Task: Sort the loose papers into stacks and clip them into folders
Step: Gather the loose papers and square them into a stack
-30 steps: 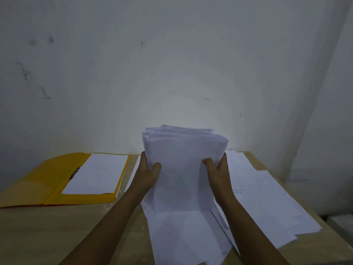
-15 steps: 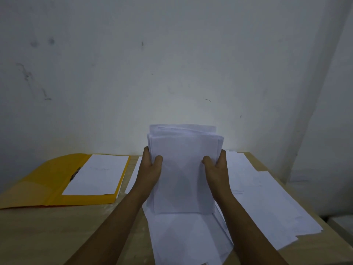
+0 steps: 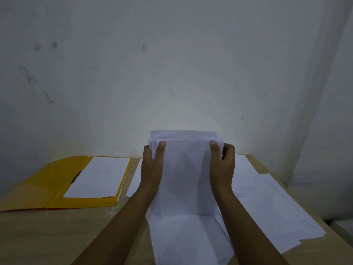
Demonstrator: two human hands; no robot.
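You hold a thick bundle of white paper sheets [image 3: 186, 169] upright at the centre of the frame, its lower edge standing on more white sheets lying flat [image 3: 191, 240] at the bottom centre. Your left hand [image 3: 152, 167] grips the bundle's left edge, thumb pressed on the near face close to the top corner, the other fingers wrapped behind out of sight. Your right hand [image 3: 222, 165] clamps the right edge the same way, thumb on the near face, fingers curled round the far side. Both hands sit high on the bundle, just below its top edge, where the sheet ends are uneven and slightly fanned.

In the left of the frame an open yellow card folder [image 3: 47, 186] lies flat on the pale wooden worktop [image 3: 57, 236]. A white sheet [image 3: 99, 176] rests on the folder's right half, and a dark metal clip [image 3: 76, 175] lies along that sheet's left edge, near the folder's spine. Between the folder and your left forearm, another white sheet [image 3: 134, 180] shows partly on the worktop.

In the right of the frame a loose spread of white papers [image 3: 267, 203] covers the worktop, overlapping untidily and reaching towards the lower right edge. A plain, scuffed white wall [image 3: 172, 64] fills the upper half of the frame behind the worktop.
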